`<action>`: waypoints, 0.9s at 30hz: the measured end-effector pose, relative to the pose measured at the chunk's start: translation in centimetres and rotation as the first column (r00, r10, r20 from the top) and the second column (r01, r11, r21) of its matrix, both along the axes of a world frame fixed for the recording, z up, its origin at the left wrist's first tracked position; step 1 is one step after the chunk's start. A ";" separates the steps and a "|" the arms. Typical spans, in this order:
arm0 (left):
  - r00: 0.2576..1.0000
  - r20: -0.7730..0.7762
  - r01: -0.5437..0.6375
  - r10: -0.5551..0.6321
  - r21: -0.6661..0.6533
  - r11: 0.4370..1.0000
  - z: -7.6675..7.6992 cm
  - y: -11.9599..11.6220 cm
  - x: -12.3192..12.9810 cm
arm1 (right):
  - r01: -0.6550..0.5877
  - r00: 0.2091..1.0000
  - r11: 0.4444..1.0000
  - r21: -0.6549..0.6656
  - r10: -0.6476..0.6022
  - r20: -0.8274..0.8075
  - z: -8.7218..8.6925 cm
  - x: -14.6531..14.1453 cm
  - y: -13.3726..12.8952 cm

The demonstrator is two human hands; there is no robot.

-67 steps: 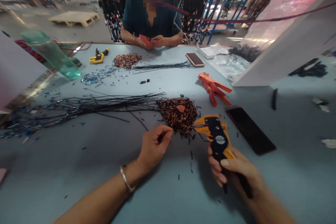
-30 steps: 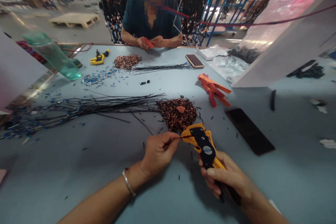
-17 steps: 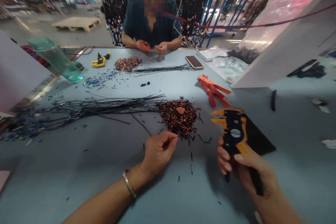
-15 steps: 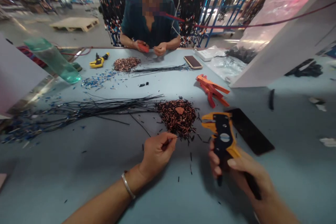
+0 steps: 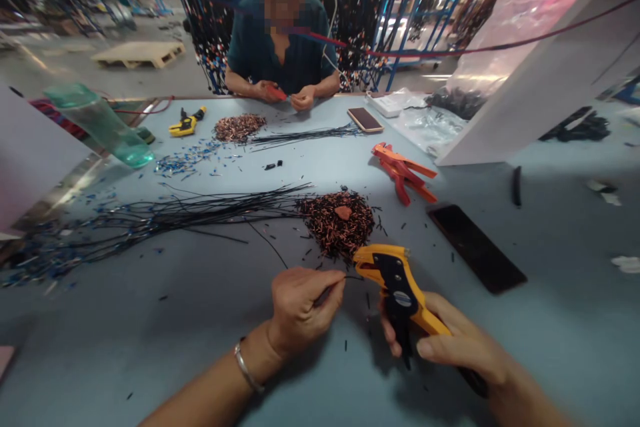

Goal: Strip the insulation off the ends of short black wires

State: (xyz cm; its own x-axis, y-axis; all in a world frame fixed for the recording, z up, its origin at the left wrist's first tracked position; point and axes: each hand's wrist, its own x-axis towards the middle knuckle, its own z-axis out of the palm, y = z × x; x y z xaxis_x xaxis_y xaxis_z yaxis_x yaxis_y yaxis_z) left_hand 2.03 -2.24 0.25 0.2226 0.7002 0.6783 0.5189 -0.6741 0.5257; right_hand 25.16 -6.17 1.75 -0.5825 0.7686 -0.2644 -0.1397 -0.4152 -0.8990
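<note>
My left hand (image 5: 307,303) is closed in a pinch on a thin black wire (image 5: 354,277), whose short end sticks out past the fingertips. My right hand (image 5: 450,340) grips a yellow and black wire stripper (image 5: 395,280) by its handles. The tool's jaws point left, just above and beside the wire end; I cannot tell whether they touch it. Behind the jaws lies a heap of short black and copper-coloured wire scraps (image 5: 337,223). A bundle of long black wires (image 5: 215,210) stretches left from the heap, with blue-tipped ends at the far left.
Orange-red pliers (image 5: 404,172) and a black phone (image 5: 477,247) lie to the right. Across the table a person (image 5: 280,47) holds a red tool, near another scrap heap (image 5: 240,127), yellow strippers (image 5: 186,123) and a second phone (image 5: 365,120). A green bottle (image 5: 107,127) lies at left.
The wire stripper has moved left and down, bringing its jaws close to the wire end. My left hand has shifted slightly right and down, with more of the wire showing.
</note>
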 end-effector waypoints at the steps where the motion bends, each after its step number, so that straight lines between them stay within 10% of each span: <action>1: 1.000 -0.007 -0.016 0.016 0.004 1.000 0.0 0.0 0.0 | -0.015 1.000 1.000 0.002 0.015 0.006 0.1 0.0 -0.1; 27: 0.997 -0.058 0.061 -0.059 0.031 0.998 -0.8 -0.1 -0.2 | -0.052 0.998 0.998 -0.028 0.054 0.046 -0.2 -0.7 -0.1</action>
State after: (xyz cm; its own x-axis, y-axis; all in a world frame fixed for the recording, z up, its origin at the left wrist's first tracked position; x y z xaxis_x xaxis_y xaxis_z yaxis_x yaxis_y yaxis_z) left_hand 1.83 -2.30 -0.59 0.3026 0.6624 0.6854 0.5054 -0.7212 0.4738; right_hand 24.42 -6.29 1.54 -0.6090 0.7292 -0.3123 -0.0754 -0.4451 -0.8923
